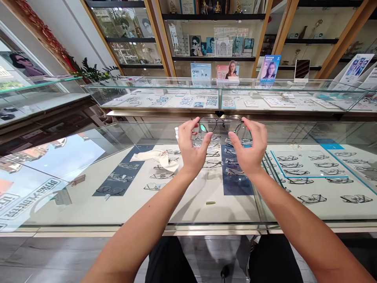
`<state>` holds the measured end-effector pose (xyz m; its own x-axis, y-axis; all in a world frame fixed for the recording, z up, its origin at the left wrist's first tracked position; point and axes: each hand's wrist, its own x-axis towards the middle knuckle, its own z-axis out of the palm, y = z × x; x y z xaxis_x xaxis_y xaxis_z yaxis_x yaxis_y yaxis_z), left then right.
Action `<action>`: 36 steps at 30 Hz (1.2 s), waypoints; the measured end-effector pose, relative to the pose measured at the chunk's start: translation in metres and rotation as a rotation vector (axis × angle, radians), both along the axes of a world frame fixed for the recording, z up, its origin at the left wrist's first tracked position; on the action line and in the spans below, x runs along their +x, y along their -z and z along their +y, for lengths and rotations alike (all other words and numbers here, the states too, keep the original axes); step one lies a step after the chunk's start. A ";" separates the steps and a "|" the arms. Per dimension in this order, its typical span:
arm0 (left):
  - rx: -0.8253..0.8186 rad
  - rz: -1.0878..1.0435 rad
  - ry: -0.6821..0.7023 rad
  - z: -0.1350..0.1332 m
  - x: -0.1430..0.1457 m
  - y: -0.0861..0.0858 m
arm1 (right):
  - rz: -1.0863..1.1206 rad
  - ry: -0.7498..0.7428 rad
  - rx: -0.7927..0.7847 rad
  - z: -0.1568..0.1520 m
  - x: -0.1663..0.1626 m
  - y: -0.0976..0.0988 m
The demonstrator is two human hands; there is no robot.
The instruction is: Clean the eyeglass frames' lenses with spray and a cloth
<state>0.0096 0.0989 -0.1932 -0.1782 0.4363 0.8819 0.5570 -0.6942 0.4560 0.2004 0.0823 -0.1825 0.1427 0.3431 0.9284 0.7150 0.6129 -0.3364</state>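
A: Hands?
B: L hand [192,151] + R hand [251,150] each pinch one end of glasses [219,120] above glass counter [141,225], prob. to keep lenses [232,124] clear.
A: Else?
B: Cream cloth [159,156] atop counter; display frames [312,199] inside, in rows, prob. for easy viewing.

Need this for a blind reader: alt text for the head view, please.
A person's left hand and right hand hold up a pair of glasses above a glass counter with rows of other glasses inside. A pale cloth lies left of the hands; behind stand a display case and shelves.
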 end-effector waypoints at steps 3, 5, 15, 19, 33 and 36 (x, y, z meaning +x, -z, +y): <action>0.023 -0.005 0.009 0.001 0.001 0.001 | 0.000 0.021 -0.022 0.000 0.000 0.001; 0.025 -0.009 0.002 0.002 0.001 0.002 | 0.007 0.012 -0.018 0.000 -0.001 0.002; 0.049 -0.067 -0.010 0.002 0.001 0.002 | -0.013 0.024 0.017 -0.004 -0.004 0.002; 0.067 -0.041 -0.075 0.001 -0.001 0.001 | 0.067 -0.131 -0.086 -0.004 -0.005 0.000; 0.100 -0.035 -0.046 0.007 -0.005 0.003 | 0.500 -0.455 -0.376 0.009 0.002 -0.001; 0.088 -0.057 -0.007 0.008 -0.005 0.002 | 0.540 -0.563 -0.421 0.012 0.006 -0.005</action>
